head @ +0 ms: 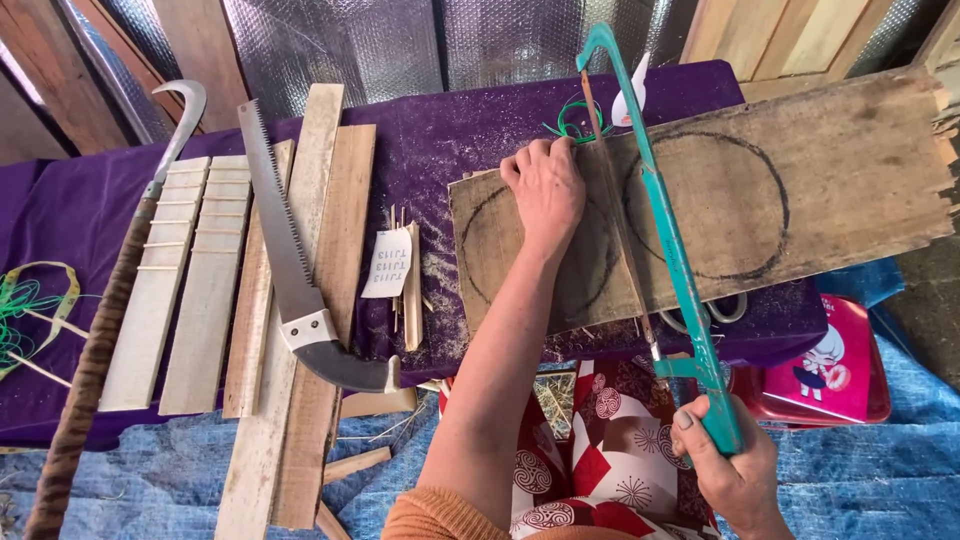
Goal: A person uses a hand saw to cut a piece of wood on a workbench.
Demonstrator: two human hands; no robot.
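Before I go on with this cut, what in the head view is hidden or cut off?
- Scissors: mostly under the board; only the handles show.
- Saw blade teeth: too thin to make out, so cut depth is unclear.
- Left hand fingertips: curled over the board's far edge.
- Right hand: wrist cut off by the bottom edge.
- Sickle handle: runs off the bottom edge.

On the worktop [60, 200] a board [800, 190] lies to the right, with a frame saw [668, 240] standing across it. The left hand [545, 190] rests on the board left of the saw; the right hand [725, 470] grips the saw's handle at the near edge. Left of the board lie a pruning saw [290, 270] on wooden slats [185, 280], and a sickle [110, 310] farthest left.
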